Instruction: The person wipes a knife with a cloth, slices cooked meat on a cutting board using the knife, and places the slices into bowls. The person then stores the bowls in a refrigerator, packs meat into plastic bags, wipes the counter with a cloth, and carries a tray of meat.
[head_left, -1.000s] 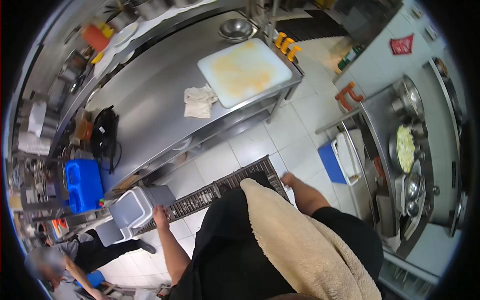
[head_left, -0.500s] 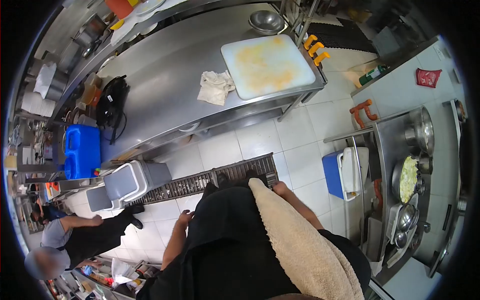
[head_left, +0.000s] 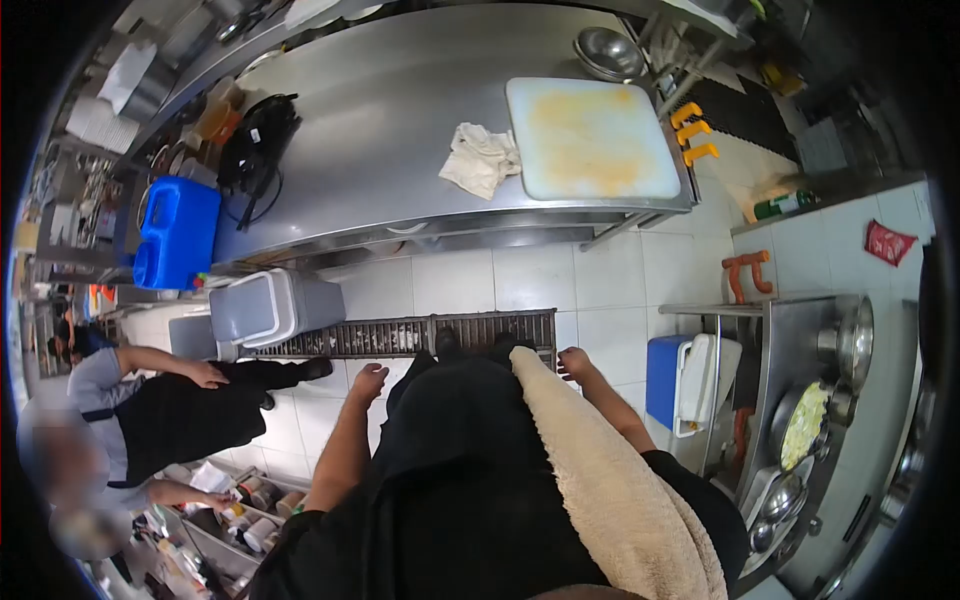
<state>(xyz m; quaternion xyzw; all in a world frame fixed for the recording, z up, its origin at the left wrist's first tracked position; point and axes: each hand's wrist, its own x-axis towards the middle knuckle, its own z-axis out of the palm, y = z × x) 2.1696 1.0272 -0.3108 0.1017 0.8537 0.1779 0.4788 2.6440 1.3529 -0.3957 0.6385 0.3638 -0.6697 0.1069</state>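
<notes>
My left hand (head_left: 369,382) hangs beside my dark apron, above the floor tiles, its fingers loosely curled with no object visible in them. On the other side, my right hand (head_left: 574,365) is next to the end of the floor grate (head_left: 395,337), fingers curled, nothing visible in it. A beige towel (head_left: 620,470) drapes down my front, nearer my right hand. Ahead, the steel table (head_left: 370,120) bears a stained white cutting board (head_left: 595,138), a crumpled cloth (head_left: 480,160) touching the board's left side, and metal bowls (head_left: 608,52).
A co-worker in a dark apron (head_left: 190,415) stands at the left, near grey bins (head_left: 255,308). The table's left end holds a blue jug (head_left: 180,232) and a black appliance (head_left: 257,140). At right are a blue-and-white cooler (head_left: 665,380) and a pan of chopped food (head_left: 803,425).
The view has turned, so the table and cutting board sit further right and more level. The co-worker has come further into view at the left. My left hand has moved away from the grey bins.
</notes>
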